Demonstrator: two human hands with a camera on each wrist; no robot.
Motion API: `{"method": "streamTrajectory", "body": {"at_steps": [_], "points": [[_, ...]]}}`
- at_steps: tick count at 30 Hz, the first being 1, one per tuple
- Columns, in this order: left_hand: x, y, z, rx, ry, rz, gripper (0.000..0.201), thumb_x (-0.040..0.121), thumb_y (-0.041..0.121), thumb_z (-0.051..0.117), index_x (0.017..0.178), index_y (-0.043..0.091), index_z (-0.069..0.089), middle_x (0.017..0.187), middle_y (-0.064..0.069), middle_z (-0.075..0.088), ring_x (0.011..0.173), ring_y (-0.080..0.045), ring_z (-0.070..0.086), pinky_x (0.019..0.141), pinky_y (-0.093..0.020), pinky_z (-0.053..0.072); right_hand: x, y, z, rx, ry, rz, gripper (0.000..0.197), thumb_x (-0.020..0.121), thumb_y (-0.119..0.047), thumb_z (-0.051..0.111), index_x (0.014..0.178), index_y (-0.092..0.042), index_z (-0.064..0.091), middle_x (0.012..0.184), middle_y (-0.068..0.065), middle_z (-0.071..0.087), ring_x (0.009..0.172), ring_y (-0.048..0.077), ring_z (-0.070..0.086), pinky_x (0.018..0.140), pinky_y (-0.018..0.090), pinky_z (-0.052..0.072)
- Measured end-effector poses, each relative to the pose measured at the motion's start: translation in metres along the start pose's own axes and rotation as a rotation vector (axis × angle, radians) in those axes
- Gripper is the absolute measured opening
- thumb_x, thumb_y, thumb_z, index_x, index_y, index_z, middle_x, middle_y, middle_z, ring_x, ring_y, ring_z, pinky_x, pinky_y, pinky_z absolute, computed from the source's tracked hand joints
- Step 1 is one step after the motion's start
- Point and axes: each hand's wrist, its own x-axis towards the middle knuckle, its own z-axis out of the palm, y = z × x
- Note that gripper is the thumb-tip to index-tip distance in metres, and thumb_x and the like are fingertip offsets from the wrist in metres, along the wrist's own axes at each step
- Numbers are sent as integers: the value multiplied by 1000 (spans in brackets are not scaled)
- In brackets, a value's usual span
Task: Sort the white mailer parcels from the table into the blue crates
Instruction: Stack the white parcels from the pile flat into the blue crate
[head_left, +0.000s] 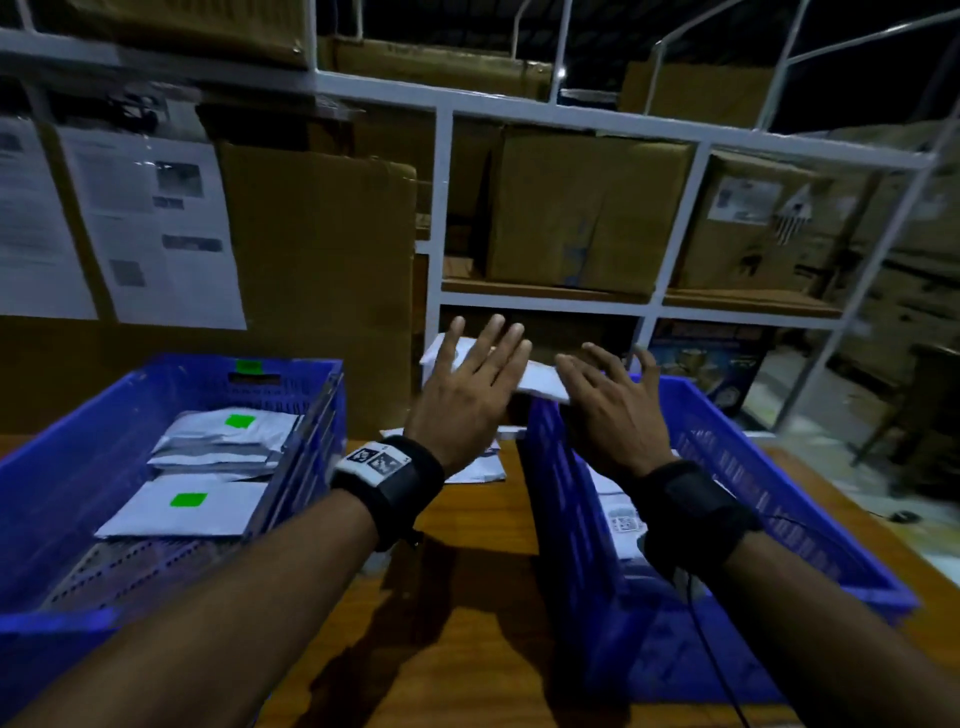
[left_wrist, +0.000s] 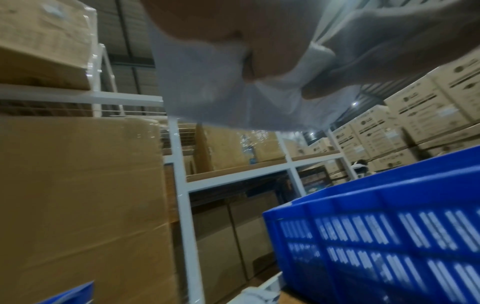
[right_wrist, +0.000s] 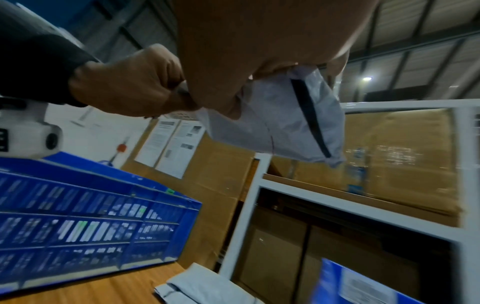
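Left hand (head_left: 464, 395): thumb under, fingers spread on the white parcel (head_left: 540, 382).
Right hand (head_left: 613, 410): grips the same parcel.
Parcel: up above the right blue crate (head_left: 779, 499).

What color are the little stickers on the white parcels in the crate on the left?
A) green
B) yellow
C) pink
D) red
A: in the head view, the white parcels lying in the left blue crate each show a bright green sticker on top.
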Motion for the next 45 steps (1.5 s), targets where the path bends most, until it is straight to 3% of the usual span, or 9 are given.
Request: {"method": "streamTrajectory", "body": {"at_steps": [7,12,16,23,28,31,33,38,45], "points": [[12,46,2,-150,78,111,50,100,31,44,140,3,52,146,-17,50,142,-32,39,119,-58,22,-20,52,-5,-26,27,325,45,81,-27,57,120,-7,57,103,13,72,115,30,61,104,61,31],[50,83,-5,-435,-307,-242,83,95,63,6,135,9,55,142,-13,55,140,-29,39,120,-49,16,-37,59,-1,-101,17,335,45,84,-25,48,124,-4,54,110,11,69,120,29,56,104,61,29],[89,110,-2,-775,-395,-520,67,97,69,26,100,15,66,105,-16,69,103,-35,62,94,-44,45,-46,63,5,-73,35,260,52,83,-24,38,128,-4,55,124,11,64,127,33,52,105,62,27],[136,144,29,-846,-347,-668,39,101,32,45,115,2,66,117,-22,67,108,-39,62,87,-43,52,-56,102,10,184,-129,133,73,88,-50,11,148,-18,35,157,2,33,148,27,20,112,58,23],[170,154,32,-660,-606,-619,33,104,18,39,121,0,60,130,-22,56,130,-37,45,116,-49,22,-56,165,20,158,-108,-12,67,91,-26,46,153,-18,22,165,9,3,151,29,-4,115,61,15],[181,151,34,-749,-724,-663,28,100,12,43,112,-2,64,116,-22,65,116,-35,58,109,-44,36,-53,197,34,49,-114,-131,90,80,-11,55,156,-22,8,161,9,-23,147,34,-25,114,67,3],[185,151,32,-852,-796,-704,26,96,8,48,108,-5,67,112,-24,68,108,-37,65,91,-42,51,-51,214,45,-11,-64,-213,100,75,-7,59,157,-25,6,161,11,-24,146,36,-25,111,71,2],[188,154,23,-1096,-849,-837,31,90,3,56,111,-18,62,118,-31,65,100,-35,64,100,-55,48,-46,234,60,-84,29,-273,114,71,-19,79,157,-26,5,163,12,-14,149,39,-13,107,74,8],[192,162,38,-1387,-933,-925,20,101,-3,43,100,-6,63,105,-23,68,95,-34,65,89,-43,56,-43,236,70,-89,54,-306,87,82,-17,64,156,-16,18,164,16,0,150,38,-5,108,74,7]]}}
